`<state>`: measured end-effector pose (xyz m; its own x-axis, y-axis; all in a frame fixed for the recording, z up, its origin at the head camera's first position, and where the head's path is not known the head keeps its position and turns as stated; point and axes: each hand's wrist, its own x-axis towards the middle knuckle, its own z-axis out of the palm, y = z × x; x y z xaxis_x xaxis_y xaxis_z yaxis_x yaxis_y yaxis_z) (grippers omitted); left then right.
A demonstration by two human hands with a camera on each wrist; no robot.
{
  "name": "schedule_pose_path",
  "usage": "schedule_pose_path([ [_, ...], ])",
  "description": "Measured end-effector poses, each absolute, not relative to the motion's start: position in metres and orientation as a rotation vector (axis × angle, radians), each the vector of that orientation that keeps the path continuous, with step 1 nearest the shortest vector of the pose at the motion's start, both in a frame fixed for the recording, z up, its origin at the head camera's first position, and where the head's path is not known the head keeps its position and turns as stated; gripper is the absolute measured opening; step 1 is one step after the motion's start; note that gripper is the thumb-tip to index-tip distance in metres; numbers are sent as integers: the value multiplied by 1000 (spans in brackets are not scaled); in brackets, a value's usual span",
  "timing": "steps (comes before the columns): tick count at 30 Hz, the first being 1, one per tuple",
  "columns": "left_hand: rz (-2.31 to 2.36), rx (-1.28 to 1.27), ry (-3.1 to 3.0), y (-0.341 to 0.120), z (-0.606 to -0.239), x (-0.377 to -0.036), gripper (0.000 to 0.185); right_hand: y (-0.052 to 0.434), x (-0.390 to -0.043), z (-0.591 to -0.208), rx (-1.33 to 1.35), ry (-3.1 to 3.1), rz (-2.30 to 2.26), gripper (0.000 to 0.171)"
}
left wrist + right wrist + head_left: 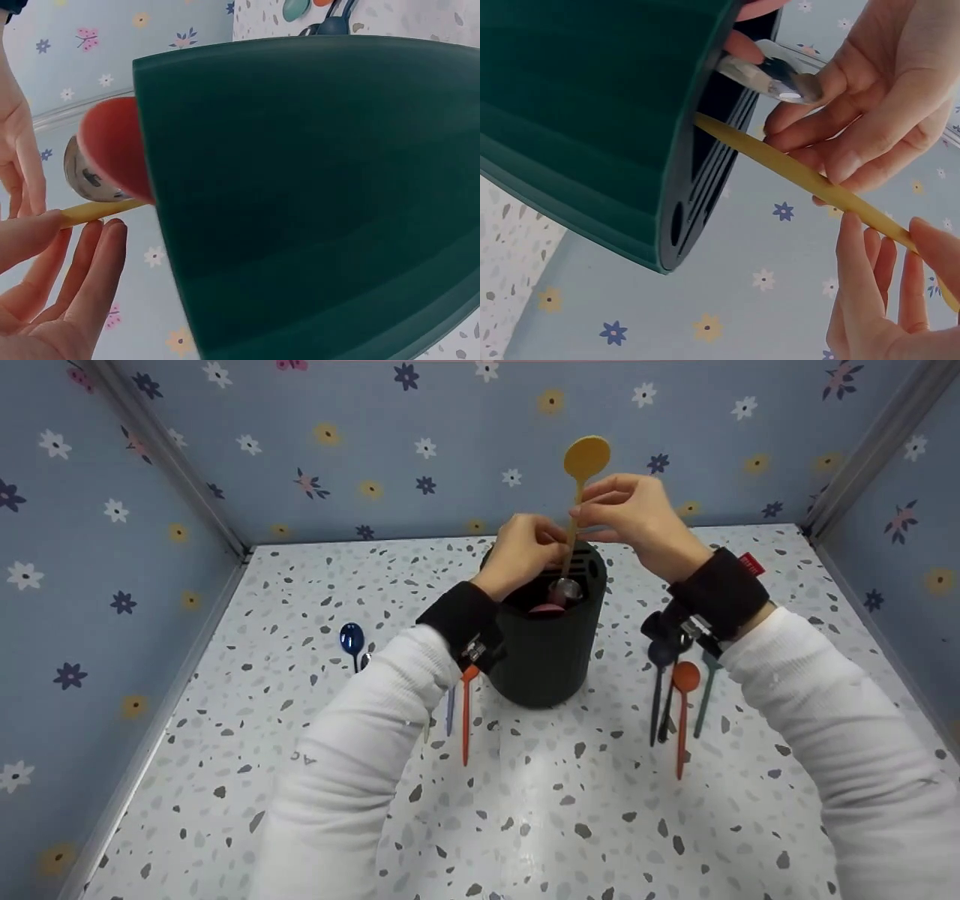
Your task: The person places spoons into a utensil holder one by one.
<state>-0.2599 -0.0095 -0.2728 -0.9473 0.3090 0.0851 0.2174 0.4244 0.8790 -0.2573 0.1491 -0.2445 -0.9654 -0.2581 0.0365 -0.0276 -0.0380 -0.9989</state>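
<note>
**A:** What fills the scene?

**B:** A dark green holder [547,660] stands on a speckled table [525,810], loose spoons [679,697] on either side.

**A:** And the hands?

**B:** The right hand [637,521] pinches a yellow spoon [581,480] by its handle. The left hand [521,551] curls its fingertips on the handle lower down, seemingly steadying it.

**A:** Its direction?

**B:** Nearly upright: bowl upward, handle end down in the holder's slotted top.

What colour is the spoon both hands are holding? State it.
Mustard yellow spoon, pinched by the left hand and right hand; head view.
</note>
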Motion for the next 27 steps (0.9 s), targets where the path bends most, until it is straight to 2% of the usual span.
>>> schedule_pose_path([
  [13, 1633, 445, 2579, -9, -278, -259, 17, 158, -262, -266, -266, 2051, -2096, 23],
  [27, 1753, 454, 2523, -34, -281, -248, 17, 207, -263, -296, -116, 1999, -2146, 23],
])
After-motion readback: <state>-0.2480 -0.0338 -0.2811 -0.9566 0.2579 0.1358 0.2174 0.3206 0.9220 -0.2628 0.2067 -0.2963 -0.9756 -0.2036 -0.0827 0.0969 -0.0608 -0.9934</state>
